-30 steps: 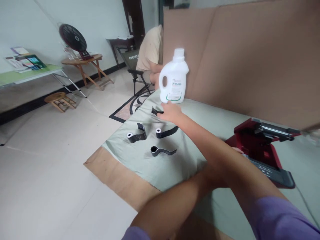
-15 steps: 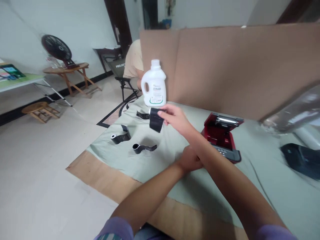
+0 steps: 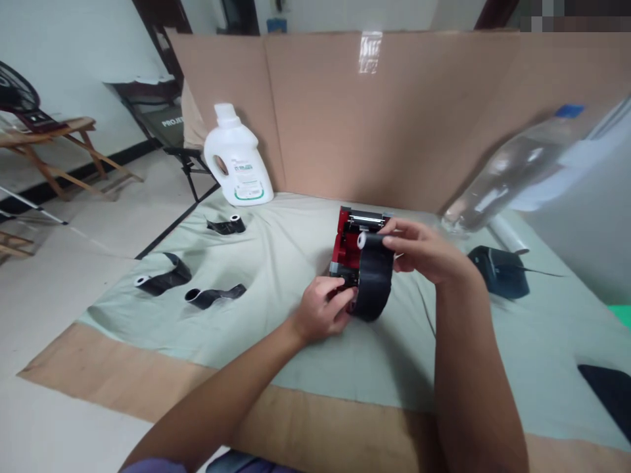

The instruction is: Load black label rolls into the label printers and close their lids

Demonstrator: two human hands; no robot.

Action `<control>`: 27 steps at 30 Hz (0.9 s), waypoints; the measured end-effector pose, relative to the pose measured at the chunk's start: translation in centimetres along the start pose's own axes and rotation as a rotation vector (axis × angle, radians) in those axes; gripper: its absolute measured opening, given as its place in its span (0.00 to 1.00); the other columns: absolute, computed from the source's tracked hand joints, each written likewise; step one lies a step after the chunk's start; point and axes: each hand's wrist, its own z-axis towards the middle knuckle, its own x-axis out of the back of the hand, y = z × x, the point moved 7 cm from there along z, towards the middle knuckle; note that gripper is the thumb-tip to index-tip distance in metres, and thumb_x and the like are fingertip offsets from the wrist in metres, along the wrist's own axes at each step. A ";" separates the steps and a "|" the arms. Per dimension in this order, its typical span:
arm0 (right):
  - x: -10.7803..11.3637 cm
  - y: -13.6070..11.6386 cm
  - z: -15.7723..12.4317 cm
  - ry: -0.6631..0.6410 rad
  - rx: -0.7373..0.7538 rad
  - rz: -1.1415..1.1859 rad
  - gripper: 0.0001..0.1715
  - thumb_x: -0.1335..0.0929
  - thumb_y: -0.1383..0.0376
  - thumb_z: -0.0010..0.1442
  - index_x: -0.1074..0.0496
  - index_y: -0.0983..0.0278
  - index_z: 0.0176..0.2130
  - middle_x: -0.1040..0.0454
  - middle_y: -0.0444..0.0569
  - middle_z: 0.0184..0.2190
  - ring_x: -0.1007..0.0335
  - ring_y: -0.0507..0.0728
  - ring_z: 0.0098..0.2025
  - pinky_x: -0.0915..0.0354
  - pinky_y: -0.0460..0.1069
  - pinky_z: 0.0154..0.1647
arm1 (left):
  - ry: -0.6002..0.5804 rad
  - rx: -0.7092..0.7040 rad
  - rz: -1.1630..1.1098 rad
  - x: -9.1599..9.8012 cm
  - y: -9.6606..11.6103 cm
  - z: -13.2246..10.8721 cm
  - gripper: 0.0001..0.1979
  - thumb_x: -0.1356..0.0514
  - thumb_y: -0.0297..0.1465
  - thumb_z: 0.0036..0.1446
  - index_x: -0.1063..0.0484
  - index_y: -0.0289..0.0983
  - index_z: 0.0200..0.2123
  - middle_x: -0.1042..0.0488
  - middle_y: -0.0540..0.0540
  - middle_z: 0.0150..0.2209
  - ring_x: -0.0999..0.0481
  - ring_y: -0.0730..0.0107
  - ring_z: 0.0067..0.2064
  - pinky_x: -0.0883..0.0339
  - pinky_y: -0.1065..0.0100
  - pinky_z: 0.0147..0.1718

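My right hand pinches a black ribbon roll with a white core, and a loose length of ribbon hangs down in a curve. The roll is held above the front of a small red printer whose lid is up, showing a metal roller. Against the printer's near end rests my left hand, fingers closed on its dark front edge, partly behind the ribbon. Three more dark ribbon pieces lie to the left: one roll farther back, another roll at far left and a curled one nearer me.
A white jug stands before a cardboard screen. On the right a clear plastic bottle leans on the screen, near a black device with a cord. A dark flat object lies at the right edge of the pale green cloth.
My right hand has carried the black ribbon roll from among the loose pieces rightward to the open printer. My arms are no longer crossed, and the view has turned to the right.
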 end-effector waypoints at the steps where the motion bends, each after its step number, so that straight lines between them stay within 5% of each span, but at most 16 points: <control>1: 0.3 0.7 0.2 -0.013 -0.023 -0.080 0.22 0.22 0.52 0.49 0.31 0.59 0.36 0.29 0.42 0.30 0.37 0.50 0.26 0.45 0.45 0.19 | 0.020 -0.005 0.025 0.1 0.3 0.2 0.19 0.39 0.31 0.62 0.33 0.39 0.56 0.31 0.39 0.48 0.25 0.61 0.43 0.25 0.57 0.44; 8: 0.7 3.0 1.4 0.043 -0.047 -0.562 0.09 0.30 0.61 0.57 0.33 0.61 0.35 0.27 0.47 0.34 0.32 0.56 0.36 0.36 0.49 0.34 | 0.073 -0.043 0.067 0.2 0.6 0.5 0.20 0.33 0.36 0.60 0.31 0.40 0.53 0.32 0.41 0.49 0.28 0.61 0.46 0.30 0.58 0.47; 15: 0.5 3.5 2.3 0.210 -0.114 -0.857 0.04 0.32 0.64 0.60 0.31 0.61 0.38 0.23 0.48 0.36 0.29 0.58 0.37 0.38 0.51 0.38 | -0.032 -0.083 0.092 -0.3 0.4 -0.1 0.22 0.39 0.26 0.58 0.27 0.49 0.55 0.29 0.44 0.49 0.32 0.59 0.49 0.36 0.56 0.52; 22: -0.4 3.6 2.6 0.153 -0.067 -0.870 0.16 0.33 0.68 0.62 0.21 0.56 0.48 0.20 0.46 0.52 0.26 0.62 0.53 0.38 0.55 0.54 | -0.066 -0.085 0.085 -0.3 0.4 0.4 0.18 0.38 0.29 0.61 0.24 0.45 0.54 0.27 0.42 0.48 0.33 0.58 0.50 0.36 0.56 0.51; 27: -0.9 3.9 3.3 0.246 -0.040 -0.900 0.17 0.33 0.67 0.64 0.19 0.54 0.49 0.19 0.45 0.54 0.28 0.65 0.58 0.42 0.60 0.59 | -0.079 -0.075 0.071 -0.2 0.3 0.5 0.17 0.39 0.27 0.61 0.23 0.43 0.53 0.26 0.41 0.47 0.32 0.58 0.49 0.37 0.55 0.51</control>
